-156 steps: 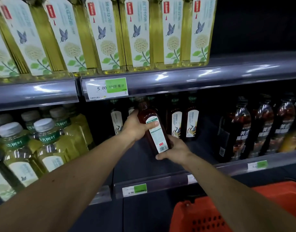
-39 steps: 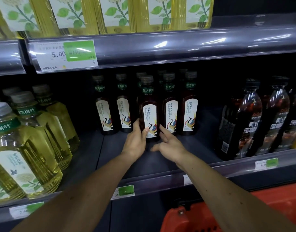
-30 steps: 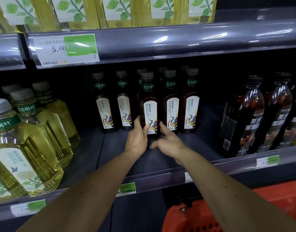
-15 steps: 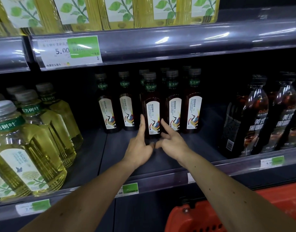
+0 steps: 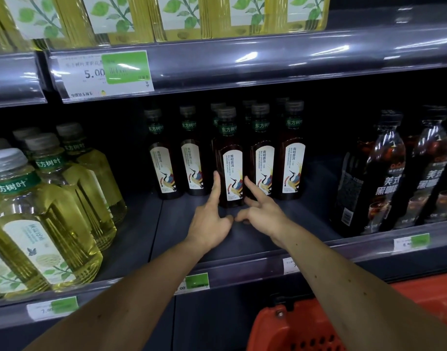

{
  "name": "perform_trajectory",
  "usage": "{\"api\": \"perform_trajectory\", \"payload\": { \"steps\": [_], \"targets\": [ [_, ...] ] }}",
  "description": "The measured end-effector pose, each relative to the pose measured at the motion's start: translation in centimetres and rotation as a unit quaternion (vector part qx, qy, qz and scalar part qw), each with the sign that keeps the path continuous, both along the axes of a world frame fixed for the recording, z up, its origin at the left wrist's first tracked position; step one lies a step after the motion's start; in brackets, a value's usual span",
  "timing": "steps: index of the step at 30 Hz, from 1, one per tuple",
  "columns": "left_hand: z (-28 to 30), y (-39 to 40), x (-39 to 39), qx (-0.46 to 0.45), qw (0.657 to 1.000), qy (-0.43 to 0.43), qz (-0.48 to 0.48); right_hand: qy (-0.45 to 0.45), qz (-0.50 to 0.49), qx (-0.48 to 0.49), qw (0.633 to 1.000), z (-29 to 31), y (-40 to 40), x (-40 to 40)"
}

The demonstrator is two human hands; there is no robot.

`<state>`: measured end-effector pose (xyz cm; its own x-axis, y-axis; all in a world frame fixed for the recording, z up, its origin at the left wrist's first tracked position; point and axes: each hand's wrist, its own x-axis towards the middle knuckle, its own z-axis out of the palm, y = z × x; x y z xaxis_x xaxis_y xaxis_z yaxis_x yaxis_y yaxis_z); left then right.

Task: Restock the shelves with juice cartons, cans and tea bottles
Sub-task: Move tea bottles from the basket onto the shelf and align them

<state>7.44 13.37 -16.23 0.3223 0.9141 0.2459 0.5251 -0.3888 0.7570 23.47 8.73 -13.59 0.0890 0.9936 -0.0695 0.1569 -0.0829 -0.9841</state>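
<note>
step: squaring up dark tea bottle (image 5: 229,171) in shelf (image 5: 242,239) row | left hand (image 5: 209,219), right hand (image 5: 261,214): flanking its base, fingers spread, seemingly touching | next: withdrawing toward red basket (image 5: 293,328) below shelf for more stock

— What's different from 5 seconds back?
— Then both hands held the tea bottle (image 5: 228,158) tilted in the air. It's now upright on the shelf (image 5: 242,239), in front of the row.
— And the hands?
— The left hand (image 5: 209,221) and right hand (image 5: 261,214) have let go; straight fingers flank its base.
— Last half second?
— Barely moved.
</note>
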Motion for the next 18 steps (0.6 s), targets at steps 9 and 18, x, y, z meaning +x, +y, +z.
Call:
{"api": "perform_trajectory", "payload": {
  "steps": [9,18],
  "targets": [
    [1.2,-1.0,-0.2,-0.022,0.997,-0.069,0.018,-0.034,-0.009,0.009,0.999,0.6,0.5,0.6],
    [1.5,-1.1,-0.2,-0.031,0.997,-0.052,0.043,-0.050,0.002,-0.003,0.999,1.0,0.3,0.3]
  ]
}}
